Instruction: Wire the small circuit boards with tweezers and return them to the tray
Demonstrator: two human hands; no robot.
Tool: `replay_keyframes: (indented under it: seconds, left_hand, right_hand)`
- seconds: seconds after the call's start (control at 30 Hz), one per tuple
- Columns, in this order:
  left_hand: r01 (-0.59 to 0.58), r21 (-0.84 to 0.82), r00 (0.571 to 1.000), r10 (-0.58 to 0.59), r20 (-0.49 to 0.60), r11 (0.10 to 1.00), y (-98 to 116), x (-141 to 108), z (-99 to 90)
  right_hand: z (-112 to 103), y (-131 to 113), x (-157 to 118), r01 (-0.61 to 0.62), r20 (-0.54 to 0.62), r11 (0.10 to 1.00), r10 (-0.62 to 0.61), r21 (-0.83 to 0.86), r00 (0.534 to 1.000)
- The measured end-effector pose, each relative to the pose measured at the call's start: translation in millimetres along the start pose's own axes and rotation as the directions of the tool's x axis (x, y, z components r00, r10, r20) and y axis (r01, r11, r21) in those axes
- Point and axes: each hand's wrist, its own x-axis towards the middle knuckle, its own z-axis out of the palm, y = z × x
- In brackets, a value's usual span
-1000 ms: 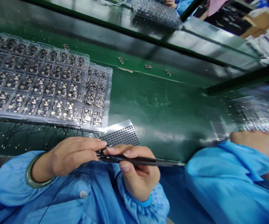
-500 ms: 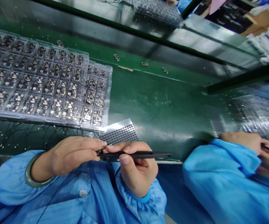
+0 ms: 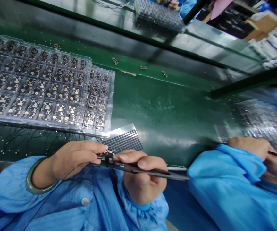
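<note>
My left hand (image 3: 73,158), a bangle at its wrist, pinches a small circuit board (image 3: 109,153) close to my body. A thin black wire trails from under this hand across my blue sleeve. Black tweezers (image 3: 167,174) lie in the closed fingers of my right hand (image 3: 145,178). Their left end is at the board, while the other end points right; whether the tips touch it I cannot tell. Just behind the board lies a clear sheet with rows of small black pads (image 3: 126,140), partly covered by my fingers.
Stacked clear plastic trays (image 3: 39,124) of circuit boards fill the left, with black wires (image 3: 32,136) along their front. Several small parts (image 3: 143,67) lie along the back. A co-worker's blue sleeve (image 3: 234,166) is close at my right. A green bar (image 3: 251,81) slants above the bench.
The right hand has turned, and the tweezers now tilt down toward the right. More of the circuit board shows between my hands. My left hand has barely moved.
</note>
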Motion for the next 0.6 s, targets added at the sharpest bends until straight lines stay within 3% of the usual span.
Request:
replay_keyframes:
  seconds: [0.1, 0.17, 0.27, 0.4, 0.47, 0.6]
  left_hand:
    - [-0.013, -0.015, 0.998, 0.012, -0.063, 1.000, -2, 3, 1.2]
    - [-0.007, -0.007, 0.995, 0.006, -0.101, 1.000, -3, 6, 3.2]
    - [0.027, -0.032, 0.991, -0.030, -0.127, 0.999, -3, 9, 6.5]
    - [0.154, -0.156, 0.982, -0.169, -0.085, 0.976, -4, 9, 9.2]
    - [0.253, -0.248, 0.963, -0.269, -0.032, 0.935, -4, 8, 10.8]
    - [0.408, -0.519, 0.899, -0.428, 0.088, 0.751, -3, 6, 15.4]
  right_hand:
    - [-3, 1, 3, 0.034, -0.177, 0.999, -0.031, 0.011, 0.984]
    - [-7, 1, 3, 0.015, -0.207, 0.998, -0.027, -0.060, 0.978]
    - [-13, 3, -1, -0.041, -0.062, 0.961, 0.024, -0.275, 0.998]
    - [-16, 11, -7, 0.083, 0.222, 0.890, 0.021, -0.448, 0.975]
    - [-15, 14, -8, 0.103, 0.244, 0.888, 0.010, -0.449, 0.970]
    - [-14, 12, -7, 0.036, 0.119, 0.897, 0.019, -0.440, 0.993]
